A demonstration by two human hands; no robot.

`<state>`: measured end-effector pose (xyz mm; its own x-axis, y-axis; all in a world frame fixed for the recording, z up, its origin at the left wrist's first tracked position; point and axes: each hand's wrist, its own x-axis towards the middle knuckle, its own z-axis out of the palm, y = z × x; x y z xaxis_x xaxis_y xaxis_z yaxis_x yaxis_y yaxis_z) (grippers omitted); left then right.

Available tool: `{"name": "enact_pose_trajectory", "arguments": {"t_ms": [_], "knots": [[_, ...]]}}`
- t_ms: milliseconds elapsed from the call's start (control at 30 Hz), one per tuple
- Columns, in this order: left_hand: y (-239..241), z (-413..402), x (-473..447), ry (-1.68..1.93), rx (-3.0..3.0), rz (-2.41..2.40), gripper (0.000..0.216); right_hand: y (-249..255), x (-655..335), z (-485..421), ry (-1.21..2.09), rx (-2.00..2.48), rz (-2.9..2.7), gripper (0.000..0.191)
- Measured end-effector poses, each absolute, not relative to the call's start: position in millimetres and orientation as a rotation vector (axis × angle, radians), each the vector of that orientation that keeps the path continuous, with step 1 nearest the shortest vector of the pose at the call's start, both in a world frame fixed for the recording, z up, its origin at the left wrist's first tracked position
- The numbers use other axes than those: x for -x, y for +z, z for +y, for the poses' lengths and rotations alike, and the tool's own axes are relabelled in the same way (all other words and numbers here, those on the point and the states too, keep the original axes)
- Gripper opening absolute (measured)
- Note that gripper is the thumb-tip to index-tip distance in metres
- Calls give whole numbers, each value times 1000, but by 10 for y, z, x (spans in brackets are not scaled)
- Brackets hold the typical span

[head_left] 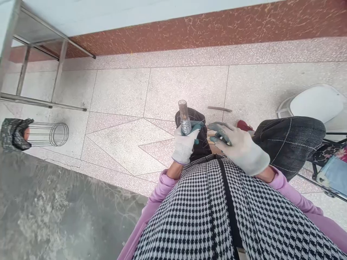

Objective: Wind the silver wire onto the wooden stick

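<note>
Risk noted: the wire wound on the rod (pixel 184 119) could loosen or slip off, judged from the one-handed hold low on the rod. At frame centre, the left hand (pixel 185 143), gloved, is closed round the rod just below the winding. Beside it, the right hand (pixel 240 148) is spread, fingers apart, nothing visibly gripped. A wire cage (pixel 48 134) lies at far left.

Bright even daylight, soft faint shadows, wide-angle bending at the edges, hazy blur lower left, sharp centre.
</note>
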<state>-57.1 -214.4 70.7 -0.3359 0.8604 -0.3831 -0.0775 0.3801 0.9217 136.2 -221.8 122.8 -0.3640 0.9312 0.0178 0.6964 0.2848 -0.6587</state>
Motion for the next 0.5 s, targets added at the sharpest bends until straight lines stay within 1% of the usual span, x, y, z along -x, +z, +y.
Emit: {"name": "enact_pose_trajectory", "arguments": {"t_ms": [33,67,100,167,233,333,400,500], "knots": [[710,-2154,566,1144,-716,1599,17,1089,-1315,-2155,883,1570,-2147,45],[710,-2164,571,1137,-712,1583,17,961,-1287,-2097,970,1626,-2122,48],[707,-2172,586,1130,-697,1572,18,856,-1284,-2046,1041,1641,-2052,47],[690,-2176,643,1118,-645,1530,21,747,-1355,-1972,1184,1580,-1842,38],[673,-2160,717,1125,-553,1444,21,761,-1502,-1927,1306,1482,-1578,33],[685,-2118,810,1116,-419,1269,26,880,-1759,-1887,1456,1472,-1352,47],[725,-2099,844,1108,-386,1175,31,938,-1896,-1870,1576,1511,-1365,49],[812,-2097,863,1052,-333,1016,39,955,-2014,-1848,1616,1572,-1468,42]]}}
